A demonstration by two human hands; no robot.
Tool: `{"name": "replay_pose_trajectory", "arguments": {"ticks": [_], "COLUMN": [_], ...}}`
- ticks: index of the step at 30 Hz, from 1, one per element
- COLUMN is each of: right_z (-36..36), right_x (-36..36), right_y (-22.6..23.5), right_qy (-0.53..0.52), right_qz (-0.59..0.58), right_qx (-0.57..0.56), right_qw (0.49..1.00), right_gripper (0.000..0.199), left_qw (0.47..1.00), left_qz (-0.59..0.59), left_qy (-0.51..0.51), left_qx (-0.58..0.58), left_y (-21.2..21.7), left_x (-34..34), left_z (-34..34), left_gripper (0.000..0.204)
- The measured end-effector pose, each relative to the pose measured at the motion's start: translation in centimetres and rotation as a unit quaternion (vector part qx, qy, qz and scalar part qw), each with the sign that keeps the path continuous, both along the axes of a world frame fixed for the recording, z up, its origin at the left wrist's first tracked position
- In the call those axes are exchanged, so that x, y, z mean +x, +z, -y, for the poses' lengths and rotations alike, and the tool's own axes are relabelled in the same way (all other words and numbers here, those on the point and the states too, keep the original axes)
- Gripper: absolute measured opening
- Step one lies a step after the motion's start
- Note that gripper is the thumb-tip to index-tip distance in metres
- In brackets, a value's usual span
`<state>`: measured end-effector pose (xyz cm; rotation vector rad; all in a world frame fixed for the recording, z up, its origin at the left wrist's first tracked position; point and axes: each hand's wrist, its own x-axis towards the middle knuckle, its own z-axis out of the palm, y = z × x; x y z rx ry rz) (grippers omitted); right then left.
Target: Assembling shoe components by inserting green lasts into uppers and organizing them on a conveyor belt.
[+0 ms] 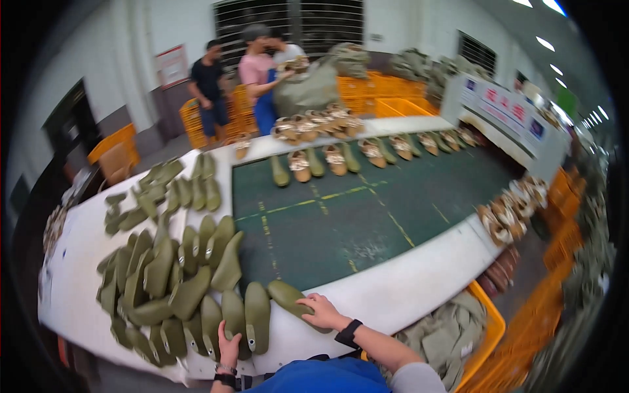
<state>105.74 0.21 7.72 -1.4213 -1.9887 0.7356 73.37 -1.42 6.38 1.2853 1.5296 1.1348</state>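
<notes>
1. Blue-clad torso (327,378) sits at bottom edge, nearest camera; both forearms come up from it onto white table (406,288).
2. Table carries green belt (367,216) in the middle and sole pile (170,275) on the person's left.
3. Row of soles along the near edge, long axes pointing away from the person, side by side and touching.
4. End sole (288,298) lies apart from the row's direction: long axis slants up-left to down-right, toward the belt corner.
5. Right hand (321,312) lies flat on the end sole's near end, fingers spread, not closed around it; nearer hand to it.
6. Left hand (228,340) rests open, fingertips touching row sole (234,318), gripping nothing.
</notes>
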Motion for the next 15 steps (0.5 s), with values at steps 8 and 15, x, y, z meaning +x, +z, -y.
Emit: {"name": "replay_pose_trajectory", "arguments": {"ticks": [8,15], "right_z": [-0.7,0.0], "right_x": [-0.7,-0.9], "right_y": [-1.9,-2.4], "right_qy": [0.036,0.017], "right_qz": [-0.166,-0.149], "right_qx": [-0.101,-0.099], "right_qw": [0.98,0.984], "right_gripper": [0.056,0.063], "left_qw": [0.998,0.997], "left_qz": [0.008,0.036], "left_qy": [0.01,-0.03], "left_qx": [-0.054,-0.069], "left_y": [1.6,1.3], "left_x": [0.0,-0.4], "left_z": [0.7,0.9], "left_gripper": [0.075,0.082]}}
